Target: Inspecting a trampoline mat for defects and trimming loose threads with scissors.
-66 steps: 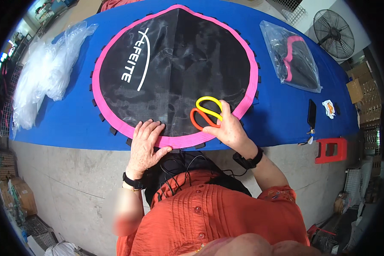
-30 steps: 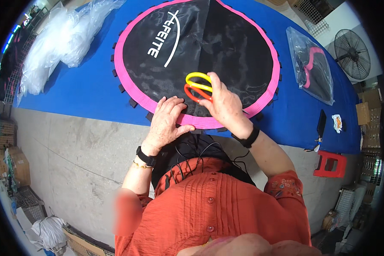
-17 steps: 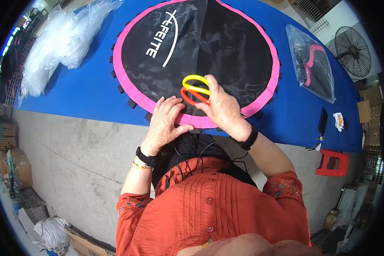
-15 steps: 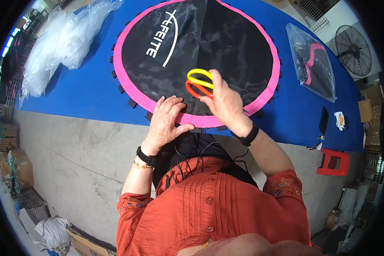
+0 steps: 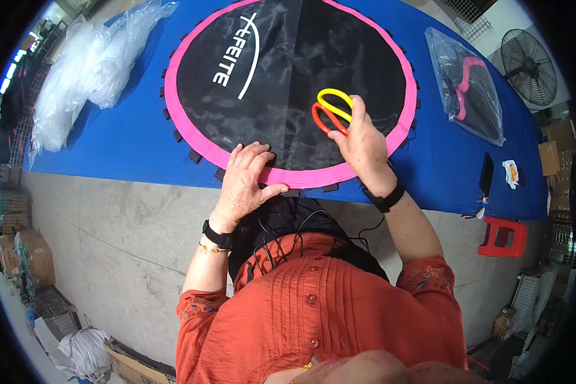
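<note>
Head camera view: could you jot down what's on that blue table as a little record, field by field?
Surface: blue table
Main item: round black mat with pink rim, small black tabs around the edge
Left hand: pressed flat on the near pink rim
Right hand: holding scissors with yellow and red loop handles, over the mat
Far left: heap of clear plastic bags
Far right: clear bag holding a pink part; a dark phone near the table edge
Floor: red stool; standing fan behind
</note>
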The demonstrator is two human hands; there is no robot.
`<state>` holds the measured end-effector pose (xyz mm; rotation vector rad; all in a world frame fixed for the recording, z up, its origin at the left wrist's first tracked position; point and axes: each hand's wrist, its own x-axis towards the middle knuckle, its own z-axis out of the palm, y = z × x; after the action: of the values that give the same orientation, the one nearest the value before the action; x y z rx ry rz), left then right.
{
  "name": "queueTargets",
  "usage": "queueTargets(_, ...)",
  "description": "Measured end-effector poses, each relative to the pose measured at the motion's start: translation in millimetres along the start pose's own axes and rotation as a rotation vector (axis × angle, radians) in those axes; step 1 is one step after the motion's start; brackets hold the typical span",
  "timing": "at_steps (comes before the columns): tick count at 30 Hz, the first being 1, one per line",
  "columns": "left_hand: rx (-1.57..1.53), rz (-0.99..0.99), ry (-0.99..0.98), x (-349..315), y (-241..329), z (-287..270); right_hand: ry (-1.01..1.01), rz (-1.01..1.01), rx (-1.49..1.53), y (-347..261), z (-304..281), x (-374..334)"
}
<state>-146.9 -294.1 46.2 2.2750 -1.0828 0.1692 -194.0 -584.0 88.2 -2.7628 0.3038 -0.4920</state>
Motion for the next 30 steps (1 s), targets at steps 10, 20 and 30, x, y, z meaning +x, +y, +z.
queueTargets(10,-0.003,0.014,-0.031,7,6,-3,0.059,0.117,0.033,36,-16,-18)
queueTargets(20,-0.097,0.029,-0.03,25,28,18,-0.141,0.153,0.13,-23,-19,-28)
queueTargets(30,0.151,-0.159,0.131,-3,-40,-21,-0.01,0.036,0.096,-16,-5,-16)
